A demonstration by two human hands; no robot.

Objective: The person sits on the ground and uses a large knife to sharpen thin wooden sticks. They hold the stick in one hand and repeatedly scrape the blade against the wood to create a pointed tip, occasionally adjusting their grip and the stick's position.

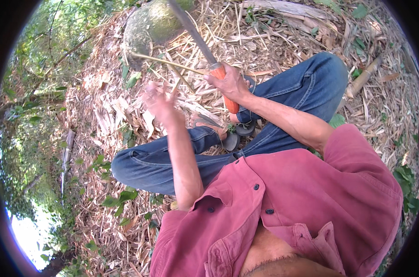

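The right hand (232, 84) had its fingers wrapped around the orange handle (230, 105) of a machete (203, 47). The blade's long axis ran from that grip toward the far left, past the edge of view, while the handle's butt pointed near and slightly right.

A thin, pale stick (168, 62) lay nearly crosswise, its right end at the right hand's fingertips and its left end reaching toward a mossy boulder (150, 28) on the far side. Whether those fingers also pinched it could not be told. The left hand (161, 104) hung just to the near side of the stick, left of the machete and well apart from its handle; its fingers were blurred, so whether they held anything was unclear. The right hand was nearer to both the machete and the stick.

Below spread ground thick with dry leaf litter (87, 171), between and beyond crossed legs in blue jeans (306, 87). Outdoors, green shrubs (29, 111) stood to the left.
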